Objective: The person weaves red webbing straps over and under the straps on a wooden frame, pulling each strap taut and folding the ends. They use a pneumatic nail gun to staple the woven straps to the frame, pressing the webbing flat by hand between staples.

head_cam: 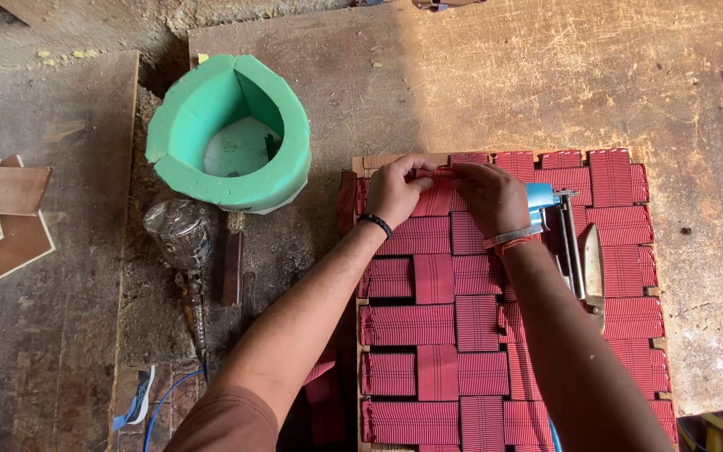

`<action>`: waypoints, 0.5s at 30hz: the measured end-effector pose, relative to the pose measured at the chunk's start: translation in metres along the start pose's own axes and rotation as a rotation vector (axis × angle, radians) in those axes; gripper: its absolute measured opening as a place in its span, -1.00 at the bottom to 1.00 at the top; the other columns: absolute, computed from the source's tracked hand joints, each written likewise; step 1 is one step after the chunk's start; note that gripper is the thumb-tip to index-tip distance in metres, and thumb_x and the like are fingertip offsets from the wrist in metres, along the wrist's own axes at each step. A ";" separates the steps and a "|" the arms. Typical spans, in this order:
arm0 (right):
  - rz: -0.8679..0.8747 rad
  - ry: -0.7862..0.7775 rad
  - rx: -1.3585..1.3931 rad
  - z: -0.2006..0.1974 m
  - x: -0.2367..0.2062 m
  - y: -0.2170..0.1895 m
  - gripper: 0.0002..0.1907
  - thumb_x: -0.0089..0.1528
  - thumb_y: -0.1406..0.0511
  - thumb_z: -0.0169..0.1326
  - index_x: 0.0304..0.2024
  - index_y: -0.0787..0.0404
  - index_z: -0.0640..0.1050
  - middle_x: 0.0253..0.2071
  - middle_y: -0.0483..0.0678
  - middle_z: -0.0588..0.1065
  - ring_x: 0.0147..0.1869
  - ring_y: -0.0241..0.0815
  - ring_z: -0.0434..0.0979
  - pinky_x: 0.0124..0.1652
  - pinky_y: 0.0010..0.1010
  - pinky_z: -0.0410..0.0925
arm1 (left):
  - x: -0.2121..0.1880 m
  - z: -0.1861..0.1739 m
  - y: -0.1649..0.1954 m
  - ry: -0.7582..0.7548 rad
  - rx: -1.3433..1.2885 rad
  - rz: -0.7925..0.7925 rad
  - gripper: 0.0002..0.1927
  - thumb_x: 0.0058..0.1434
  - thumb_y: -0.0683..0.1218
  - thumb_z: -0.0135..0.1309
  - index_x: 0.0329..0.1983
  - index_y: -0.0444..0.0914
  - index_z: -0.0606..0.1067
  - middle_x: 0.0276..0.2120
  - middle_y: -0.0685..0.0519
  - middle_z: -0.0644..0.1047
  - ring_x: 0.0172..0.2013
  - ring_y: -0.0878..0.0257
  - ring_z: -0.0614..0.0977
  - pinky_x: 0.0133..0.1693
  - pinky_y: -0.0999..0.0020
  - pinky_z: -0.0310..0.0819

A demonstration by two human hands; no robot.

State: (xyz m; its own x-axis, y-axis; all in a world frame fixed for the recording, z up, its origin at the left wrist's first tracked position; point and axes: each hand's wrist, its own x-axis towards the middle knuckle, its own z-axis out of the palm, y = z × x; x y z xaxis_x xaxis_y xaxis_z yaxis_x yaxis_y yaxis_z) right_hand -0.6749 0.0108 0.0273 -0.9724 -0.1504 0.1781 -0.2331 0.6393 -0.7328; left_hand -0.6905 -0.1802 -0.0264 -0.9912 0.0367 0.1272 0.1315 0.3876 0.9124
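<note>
A wooden frame (648, 291) woven with red webbing straps (433, 325) lies in front of me on a worn board. My left hand (395, 189) and my right hand (492, 196) meet at the frame's far edge, both pinching the loose end of one red strap (437, 197) that is folded up there. A black band sits on my left wrist and a red-and-white band on my right. A blue staple gun (556, 223) with a metal nose lies on the webbing just right of my right hand.
A green foam ring (229, 134) stands at the left of the frame. Beside it lie a clear plastic bottle (179, 229) and a small wood strip (233, 268). Wood offcuts (0, 209) sit at the far left; a blue hose (164, 402) runs near the bottom.
</note>
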 end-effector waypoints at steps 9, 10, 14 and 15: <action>0.014 -0.053 -0.149 0.029 0.031 0.025 -0.81 0.18 0.30 0.26 -0.17 0.20 0.67 -0.13 0.08 0.61 -0.08 0.06 0.64 -0.07 -0.20 0.48 | 0.023 0.012 -0.022 0.015 0.346 -0.003 -0.85 0.07 -0.05 0.38 -0.31 -0.15 0.69 -0.29 0.03 0.64 -0.21 0.11 0.66 -0.15 0.23 0.56; 0.041 -0.064 -0.164 0.031 0.032 0.025 -0.82 0.19 0.30 0.25 -0.16 0.19 0.66 -0.13 0.07 0.61 -0.06 0.06 0.64 -0.05 -0.19 0.48 | 0.029 0.014 -0.023 -0.011 0.332 -0.055 -0.87 0.10 -0.05 0.35 -0.30 -0.13 0.68 -0.28 0.05 0.65 -0.21 0.14 0.68 -0.14 0.24 0.57; 0.020 0.170 -0.097 0.020 -0.003 0.020 -0.68 0.22 0.25 0.26 -0.02 0.24 0.58 0.00 0.05 0.56 0.04 0.06 0.60 -0.01 -0.19 0.47 | 0.043 0.020 -0.030 -0.031 0.352 -0.148 -0.90 0.09 -0.04 0.34 -0.33 -0.09 0.68 -0.28 0.08 0.64 -0.19 0.14 0.66 -0.10 0.22 0.55; 0.062 0.231 -0.223 0.011 -0.022 0.019 -0.73 0.21 0.24 0.30 -0.10 0.20 0.61 -0.02 0.06 0.54 0.05 0.08 0.57 -0.02 -0.16 0.45 | 0.045 0.021 -0.032 -0.009 0.376 -0.144 -0.89 0.05 -0.04 0.37 -0.35 -0.09 0.69 -0.29 0.07 0.63 -0.18 0.12 0.64 -0.09 0.19 0.53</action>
State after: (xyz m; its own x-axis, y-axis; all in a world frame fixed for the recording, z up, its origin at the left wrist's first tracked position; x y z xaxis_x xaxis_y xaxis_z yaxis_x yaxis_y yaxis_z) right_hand -0.6578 0.0183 0.0024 -0.9522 0.0532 0.3008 -0.1420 0.7949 -0.5899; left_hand -0.7394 -0.1713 -0.0580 -0.9994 -0.0352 0.0031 -0.0224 0.6994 0.7144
